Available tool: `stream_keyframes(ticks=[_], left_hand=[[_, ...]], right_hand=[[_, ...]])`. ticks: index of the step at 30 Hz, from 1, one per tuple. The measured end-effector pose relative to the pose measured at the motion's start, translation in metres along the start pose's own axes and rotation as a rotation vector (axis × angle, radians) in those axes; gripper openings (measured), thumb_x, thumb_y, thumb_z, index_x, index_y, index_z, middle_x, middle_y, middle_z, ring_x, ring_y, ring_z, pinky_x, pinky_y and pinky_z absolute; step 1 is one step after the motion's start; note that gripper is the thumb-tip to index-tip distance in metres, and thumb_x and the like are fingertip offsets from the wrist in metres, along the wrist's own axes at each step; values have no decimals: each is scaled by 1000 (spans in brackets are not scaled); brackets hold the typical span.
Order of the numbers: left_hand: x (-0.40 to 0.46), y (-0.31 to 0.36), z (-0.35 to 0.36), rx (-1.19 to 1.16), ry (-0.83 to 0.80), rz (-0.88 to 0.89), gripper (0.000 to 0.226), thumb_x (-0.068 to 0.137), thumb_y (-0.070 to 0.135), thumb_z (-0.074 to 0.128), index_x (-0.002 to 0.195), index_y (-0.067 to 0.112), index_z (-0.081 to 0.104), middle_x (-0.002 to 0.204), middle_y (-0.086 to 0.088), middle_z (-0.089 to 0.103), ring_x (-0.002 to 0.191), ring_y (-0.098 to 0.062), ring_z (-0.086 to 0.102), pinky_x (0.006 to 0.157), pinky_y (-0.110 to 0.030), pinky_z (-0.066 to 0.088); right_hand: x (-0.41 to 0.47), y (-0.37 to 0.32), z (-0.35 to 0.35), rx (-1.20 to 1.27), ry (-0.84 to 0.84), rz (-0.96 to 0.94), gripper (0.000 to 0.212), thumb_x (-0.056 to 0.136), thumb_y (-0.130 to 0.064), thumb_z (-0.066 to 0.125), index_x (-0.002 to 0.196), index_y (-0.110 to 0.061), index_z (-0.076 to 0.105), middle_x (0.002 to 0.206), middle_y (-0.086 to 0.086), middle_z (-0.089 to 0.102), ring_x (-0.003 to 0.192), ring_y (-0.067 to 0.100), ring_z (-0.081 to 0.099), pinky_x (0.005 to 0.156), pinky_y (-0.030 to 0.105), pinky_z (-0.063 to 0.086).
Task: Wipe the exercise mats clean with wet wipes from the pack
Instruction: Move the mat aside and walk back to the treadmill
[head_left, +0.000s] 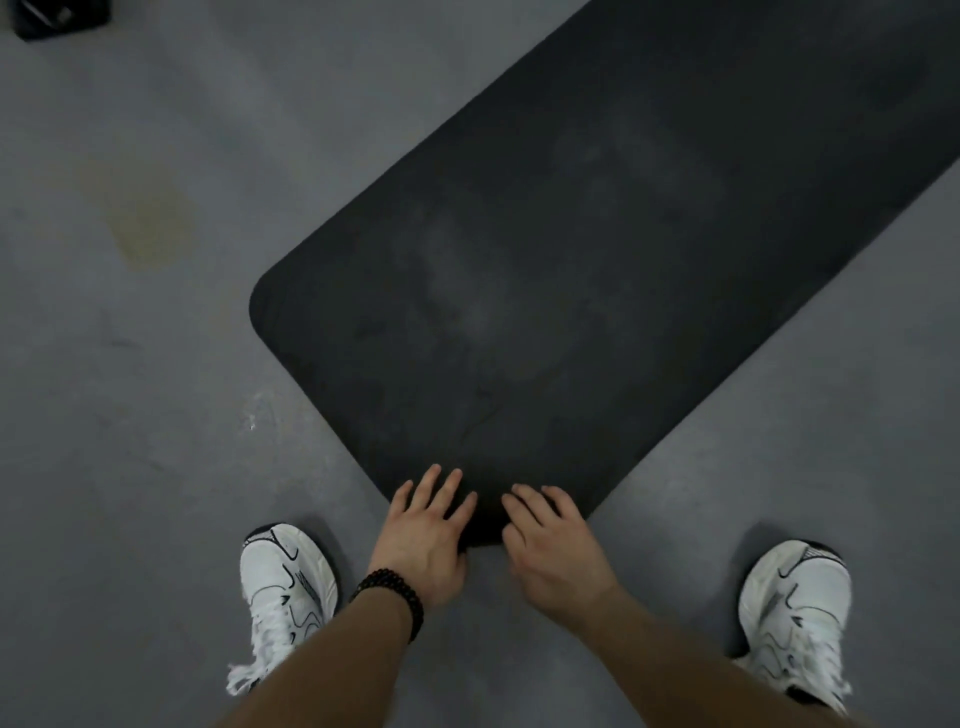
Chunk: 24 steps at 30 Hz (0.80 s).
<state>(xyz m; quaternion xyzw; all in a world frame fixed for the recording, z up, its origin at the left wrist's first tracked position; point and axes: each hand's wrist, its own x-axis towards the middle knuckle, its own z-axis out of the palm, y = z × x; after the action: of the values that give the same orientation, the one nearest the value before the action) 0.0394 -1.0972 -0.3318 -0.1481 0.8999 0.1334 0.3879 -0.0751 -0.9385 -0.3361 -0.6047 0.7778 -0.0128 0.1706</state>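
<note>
A black exercise mat (571, 270) lies flat on the grey floor and runs diagonally from the near centre to the upper right. It shows pale smudges and a faint crack near its close end. Both hands rest on its nearest corner. My left hand (423, 535), with a dark bead bracelet at the wrist, has its fingers spread over the top and its thumb at the mat's edge. My right hand (553, 545) curls over the same corner from the right. The corner between the hands looks slightly raised. No wet wipe or pack is in view.
My white trainers stand on the floor either side of the hands, left shoe (285, 587) and right shoe (795, 618). A dark object (57, 18) sits at the top left corner. A yellowish stain (150, 223) marks the grey floor left of the mat.
</note>
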Motion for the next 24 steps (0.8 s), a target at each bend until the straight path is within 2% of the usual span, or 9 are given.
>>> stream_keyframes(ticks=[6, 12, 19, 24], left_hand=[[-28, 4, -120, 77, 69, 62, 63, 103, 42, 33, 163, 31, 16, 172, 0, -3, 157, -28, -11, 126, -50, -3], [-45, 32, -262, 131, 197, 43, 62, 103, 42, 30, 163, 29, 16, 172, 0, -2, 157, -27, -11, 126, -51, -2], [-79, 85, -420, 159, 334, 50, 60, 105, 40, 30, 163, 28, 19, 172, -1, 1, 157, -25, -8, 126, -50, 0], [-103, 130, -523, 78, 446, -57, 64, 103, 52, 20, 161, 27, 24, 171, 0, 12, 158, -23, 1, 127, -46, 4]], right_hand=[[7, 24, -111, 22, 34, 110, 31, 76, -33, 65, 102, -17, 70, 129, 10, 60, 127, 30, 50, 102, 50, 42], [22, 55, -237, 2, 169, 174, 38, 74, -28, 71, 110, -16, 69, 132, 9, 59, 127, 27, 51, 103, 49, 42], [15, 111, -394, -31, 295, 311, 14, 71, -21, 76, 84, -19, 71, 130, 10, 61, 128, 30, 50, 105, 52, 40], [-2, 163, -505, -52, 394, 434, 8, 68, -22, 77, 72, -18, 71, 127, 9, 62, 126, 30, 51, 102, 56, 40]])
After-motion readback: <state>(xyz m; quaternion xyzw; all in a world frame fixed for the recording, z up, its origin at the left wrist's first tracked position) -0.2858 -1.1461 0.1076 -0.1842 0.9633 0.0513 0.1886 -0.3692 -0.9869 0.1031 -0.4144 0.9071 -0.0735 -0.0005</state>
